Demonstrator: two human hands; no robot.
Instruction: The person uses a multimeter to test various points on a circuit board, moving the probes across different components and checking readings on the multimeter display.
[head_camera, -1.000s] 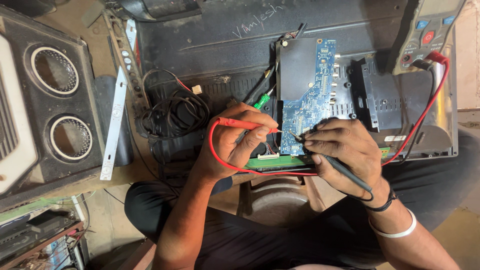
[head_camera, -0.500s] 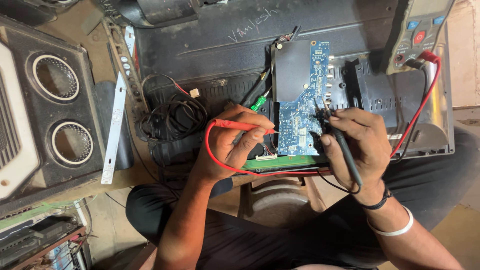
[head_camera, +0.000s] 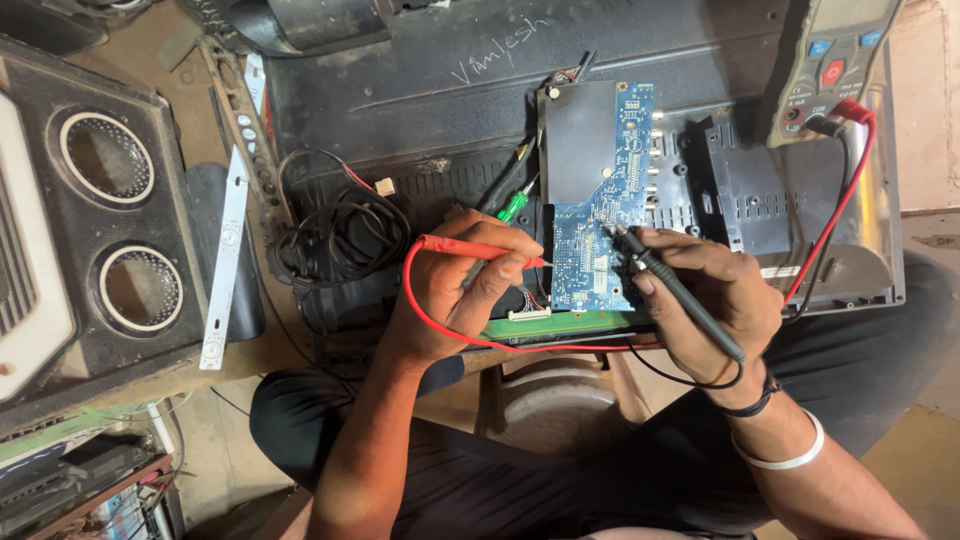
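Red plastic is pinched in the left hand (head_camera: 455, 290), fingers and thumb pressed together on the red probe (head_camera: 480, 250), whose tip is pointing just past the fingertips at the left edge of the blue circuit board (head_camera: 600, 250). The right hand (head_camera: 715, 295) is clamping the black probe (head_camera: 680, 290) like a pen, and this is the change: a second ago that hand was sitting lower, near the board's bottom edge beside a green strip (head_camera: 570, 325), and now it is riding higher, the black tip coming down on the middle of the board, just beyond its own fingertips. The red probe is staying close to where it was, so the reading point looks to be shifting, one lead anchored and the other hunting. The red lead (head_camera: 425, 315) is looping under the left palm and running off to the right. Beyond both grips, a green-handled screwdriver (head_camera: 512, 205) is lying beside the board, a coil of black cable (head_camera: 340, 235) is bunched off to the left, and farthest out the multimeter (head_camera: 835, 60) is sitting with both leads plugged in. Far left, a speaker cabinet (head_camera: 110, 230) is standing.
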